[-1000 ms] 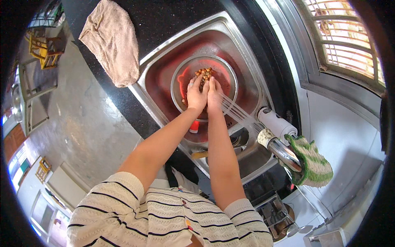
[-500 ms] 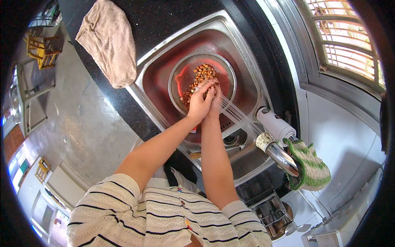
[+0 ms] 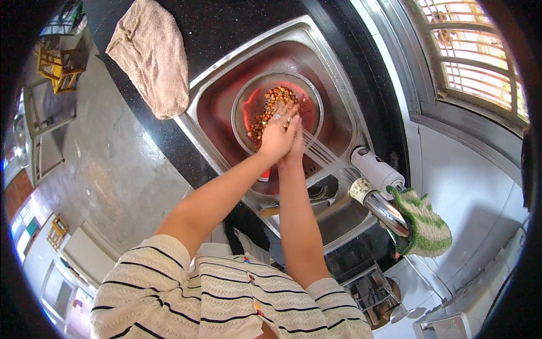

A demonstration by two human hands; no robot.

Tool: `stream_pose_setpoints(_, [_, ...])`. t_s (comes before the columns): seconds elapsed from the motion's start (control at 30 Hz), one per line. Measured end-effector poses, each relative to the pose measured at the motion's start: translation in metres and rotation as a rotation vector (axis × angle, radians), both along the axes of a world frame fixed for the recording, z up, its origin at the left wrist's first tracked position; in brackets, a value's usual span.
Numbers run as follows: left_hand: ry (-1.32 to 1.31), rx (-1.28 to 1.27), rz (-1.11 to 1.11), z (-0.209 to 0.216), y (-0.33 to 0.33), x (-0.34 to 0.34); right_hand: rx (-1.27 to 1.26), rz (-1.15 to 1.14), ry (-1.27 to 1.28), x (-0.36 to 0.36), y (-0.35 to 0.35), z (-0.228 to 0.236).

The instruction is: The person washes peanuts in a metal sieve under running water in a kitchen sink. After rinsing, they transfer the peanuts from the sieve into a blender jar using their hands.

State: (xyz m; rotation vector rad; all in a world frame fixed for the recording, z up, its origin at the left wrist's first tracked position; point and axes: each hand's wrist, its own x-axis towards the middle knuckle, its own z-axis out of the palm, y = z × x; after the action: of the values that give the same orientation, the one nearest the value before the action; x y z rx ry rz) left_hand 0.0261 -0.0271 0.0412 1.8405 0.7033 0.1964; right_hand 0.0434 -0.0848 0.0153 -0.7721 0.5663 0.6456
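Looking down, from head height, into a steel sink [image 3: 217,107] w/ a round metal bowl [image 3: 243,107] set in its larger basin. Holding, in that bowl, a heap of small brown nuts or beans [image 3: 276,97], can't say which: piled twd the far side, strung down along the left, w/ bare, reddish metal around. Prob. at the rinsing step: see L hand [image 3: 278,137] and R hand [image 3: 295,149] laid palm to palm over the bowl, fingers reaching fwd to the heap, under thin jets of water [image 3: 333,158] from the tap [image 3: 389,213] at right. Pressed together, not spread; can't tell about nuts or beans trapped btwn palms.

Next: prob. calls for parting the palms low, inside the rim, to drop any catch back on the heap, then turning the lot to wet every side. Best done gently, at risk of flicking bits over the rim into the sink.

Just past the bowl's near edge, note a small red-and-white thing [image 3: 263,175], partly hidden. In the smaller basin [image 3: 347,217], closer to the body, make out dark round shapes [image 3: 323,189], poss. dishes, too cluttered to name.

For bearings: find a beige towel [image 3: 155,59] on the black counter [image 3: 226,34] at left, a green-and-white cloth [image 3: 426,226] by the tap, and a white cylinder [image 3: 374,168] beside it, contents not visible.
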Motion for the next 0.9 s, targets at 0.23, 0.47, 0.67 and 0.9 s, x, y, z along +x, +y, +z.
stream_pose_setpoints(0.23, [0.11, 0.033, -0.086, 0.002, -0.013, -0.007, 0.092, 0.011, 0.016, 0.011, -0.002, 0.002])
stream_pose_setpoints(0.47, [0.099, -0.004, -0.059, -0.011, -0.002, 0.007, 0.19, 0.054, 0.144, 0.006, -0.012, -0.031])
stream_pose_setpoints(0.67, [-0.038, -0.019, -0.01, -0.013, 0.002, 0.01, 0.039, 0.035, 0.033, 0.011, 0.004, 0.031])
stream_pose_setpoints(0.9, [-0.175, -0.45, 0.249, -0.023, 0.033, 0.007, 0.19, 0.087, -0.078, 0.037, -0.006, 0.01])
